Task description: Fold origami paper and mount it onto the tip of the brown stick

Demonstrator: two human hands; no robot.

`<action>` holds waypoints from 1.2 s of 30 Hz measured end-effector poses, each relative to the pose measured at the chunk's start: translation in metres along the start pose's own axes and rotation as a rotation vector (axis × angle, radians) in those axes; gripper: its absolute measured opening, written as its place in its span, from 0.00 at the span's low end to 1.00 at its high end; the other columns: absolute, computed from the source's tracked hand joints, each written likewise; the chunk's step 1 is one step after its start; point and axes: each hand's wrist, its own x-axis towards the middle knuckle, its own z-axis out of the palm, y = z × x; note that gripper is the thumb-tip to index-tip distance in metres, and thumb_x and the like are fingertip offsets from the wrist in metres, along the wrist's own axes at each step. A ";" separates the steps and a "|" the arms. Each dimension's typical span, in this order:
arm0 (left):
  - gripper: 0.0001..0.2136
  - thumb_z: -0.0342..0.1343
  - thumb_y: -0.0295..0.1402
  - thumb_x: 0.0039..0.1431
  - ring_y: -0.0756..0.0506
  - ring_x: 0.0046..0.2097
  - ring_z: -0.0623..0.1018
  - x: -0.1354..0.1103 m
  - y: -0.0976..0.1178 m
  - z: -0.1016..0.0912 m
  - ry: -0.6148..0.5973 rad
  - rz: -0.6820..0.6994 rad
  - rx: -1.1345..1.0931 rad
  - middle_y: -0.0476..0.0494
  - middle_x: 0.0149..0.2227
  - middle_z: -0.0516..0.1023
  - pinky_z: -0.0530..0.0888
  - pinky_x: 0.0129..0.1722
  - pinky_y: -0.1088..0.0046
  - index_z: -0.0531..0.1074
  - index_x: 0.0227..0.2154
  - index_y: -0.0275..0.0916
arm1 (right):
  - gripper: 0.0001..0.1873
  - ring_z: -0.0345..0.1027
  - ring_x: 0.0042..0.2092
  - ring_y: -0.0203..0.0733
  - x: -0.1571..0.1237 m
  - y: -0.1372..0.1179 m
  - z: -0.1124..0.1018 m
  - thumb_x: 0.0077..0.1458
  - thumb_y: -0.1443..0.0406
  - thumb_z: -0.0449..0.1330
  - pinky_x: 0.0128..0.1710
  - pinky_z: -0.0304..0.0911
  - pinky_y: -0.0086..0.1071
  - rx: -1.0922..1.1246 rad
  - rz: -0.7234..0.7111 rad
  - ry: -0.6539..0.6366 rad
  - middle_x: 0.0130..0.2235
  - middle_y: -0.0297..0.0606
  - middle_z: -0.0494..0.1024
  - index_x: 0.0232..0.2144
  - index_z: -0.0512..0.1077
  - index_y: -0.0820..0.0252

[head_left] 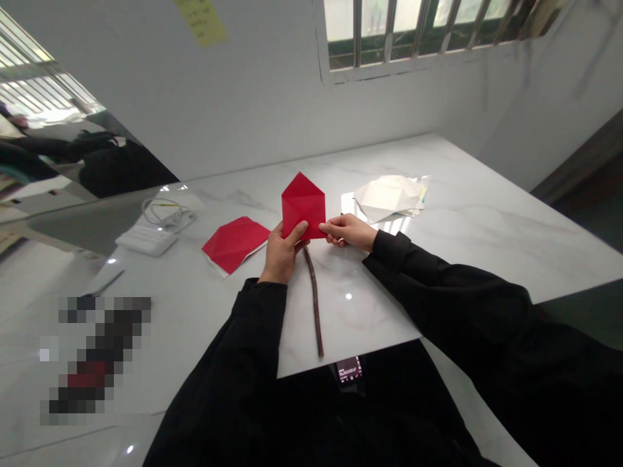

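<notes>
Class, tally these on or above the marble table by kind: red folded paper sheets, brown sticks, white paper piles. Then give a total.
Red folded paper sheets: 2 (held sheet, lying sheet)
Brown sticks: 1
White paper piles: 1
Total: 4

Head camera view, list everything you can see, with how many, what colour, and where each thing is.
folded paper: one, red, held up above the table
folded sheet: one, red with white edge, on the table left of the hands
paper pile: one, mostly white, on the table's far right
twig: one, brown, on the table below the hands
box: one, white, at the table's left
cable: one coil, white and yellow, behind the box
table: one, white marble-look
barred window: one, on the far wall
sticky note: one, yellow, on the wall
left hand: one, gripping the folded paper, black sleeve
right hand: one, at the paper's right edge, black sleeve
</notes>
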 end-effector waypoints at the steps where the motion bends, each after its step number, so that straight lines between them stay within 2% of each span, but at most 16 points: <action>1: 0.28 0.78 0.47 0.45 0.44 0.41 0.83 0.001 -0.001 0.000 0.008 0.000 -0.007 0.41 0.46 0.85 0.77 0.38 0.71 0.79 0.46 0.40 | 0.30 0.62 0.26 0.30 -0.001 -0.001 0.000 0.53 0.42 0.74 0.24 0.57 0.24 0.009 -0.010 -0.007 0.28 0.34 0.75 0.27 0.73 0.62; 6: 0.27 0.77 0.49 0.45 0.45 0.38 0.82 0.005 -0.009 0.002 0.039 0.019 -0.004 0.41 0.42 0.84 0.76 0.35 0.71 0.78 0.44 0.38 | 0.24 0.66 0.29 0.32 -0.003 -0.004 -0.001 0.52 0.49 0.76 0.26 0.60 0.25 -0.046 -0.025 -0.041 0.30 0.35 0.78 0.31 0.75 0.61; 11: 0.29 0.77 0.49 0.44 0.42 0.42 0.84 0.003 -0.006 0.004 0.038 0.015 0.010 0.39 0.47 0.85 0.77 0.35 0.72 0.78 0.46 0.40 | 0.21 0.65 0.27 0.32 0.001 -0.001 -0.001 0.56 0.52 0.74 0.25 0.60 0.26 -0.095 -0.012 0.004 0.28 0.35 0.78 0.28 0.73 0.61; 16: 0.31 0.77 0.49 0.47 0.42 0.43 0.84 0.002 -0.003 0.005 0.017 0.056 0.030 0.40 0.49 0.84 0.79 0.35 0.72 0.76 0.51 0.42 | 0.19 0.65 0.26 0.31 0.002 -0.002 0.000 0.60 0.54 0.73 0.24 0.61 0.24 -0.085 -0.018 -0.005 0.28 0.34 0.77 0.30 0.76 0.63; 18: 0.36 0.78 0.48 0.46 0.42 0.42 0.84 0.002 -0.003 0.004 0.048 0.116 0.089 0.40 0.50 0.83 0.79 0.35 0.72 0.73 0.58 0.45 | 0.19 0.66 0.26 0.31 0.002 -0.003 0.001 0.61 0.54 0.73 0.24 0.62 0.23 -0.056 0.002 -0.005 0.27 0.34 0.77 0.29 0.76 0.63; 21: 0.50 0.81 0.44 0.43 0.41 0.40 0.85 0.002 -0.004 0.003 0.091 0.179 0.139 0.39 0.51 0.82 0.80 0.36 0.70 0.65 0.69 0.49 | 0.20 0.67 0.27 0.31 0.003 -0.005 0.002 0.63 0.54 0.73 0.25 0.63 0.23 -0.015 0.038 0.014 0.27 0.34 0.76 0.29 0.74 0.63; 23: 0.54 0.82 0.44 0.42 0.42 0.38 0.85 0.002 -0.003 0.003 0.067 0.174 0.124 0.38 0.51 0.82 0.81 0.37 0.68 0.62 0.72 0.50 | 0.21 0.67 0.27 0.31 0.003 -0.005 0.003 0.63 0.53 0.73 0.25 0.65 0.23 -0.013 0.048 0.029 0.26 0.33 0.75 0.29 0.74 0.62; 28: 0.37 0.79 0.46 0.47 0.45 0.34 0.83 0.000 -0.001 0.004 -0.021 0.138 0.150 0.39 0.47 0.84 0.82 0.37 0.68 0.76 0.60 0.42 | 0.22 0.65 0.26 0.31 0.005 -0.005 0.000 0.64 0.52 0.71 0.25 0.65 0.24 -0.042 0.028 -0.017 0.26 0.32 0.73 0.28 0.72 0.61; 34: 0.31 0.75 0.46 0.52 0.44 0.40 0.84 0.007 -0.007 -0.002 0.079 0.181 0.142 0.38 0.51 0.84 0.81 0.34 0.73 0.77 0.58 0.44 | 0.21 0.67 0.26 0.32 0.006 0.001 -0.001 0.63 0.52 0.71 0.25 0.65 0.24 -0.084 -0.014 -0.084 0.26 0.32 0.75 0.29 0.74 0.62; 36: 0.27 0.73 0.47 0.53 0.43 0.41 0.83 0.008 -0.008 -0.004 0.099 0.190 0.162 0.39 0.49 0.84 0.81 0.33 0.74 0.80 0.54 0.42 | 0.20 0.67 0.26 0.32 0.007 0.001 0.000 0.64 0.53 0.71 0.25 0.66 0.24 -0.081 -0.013 -0.091 0.26 0.32 0.76 0.29 0.74 0.62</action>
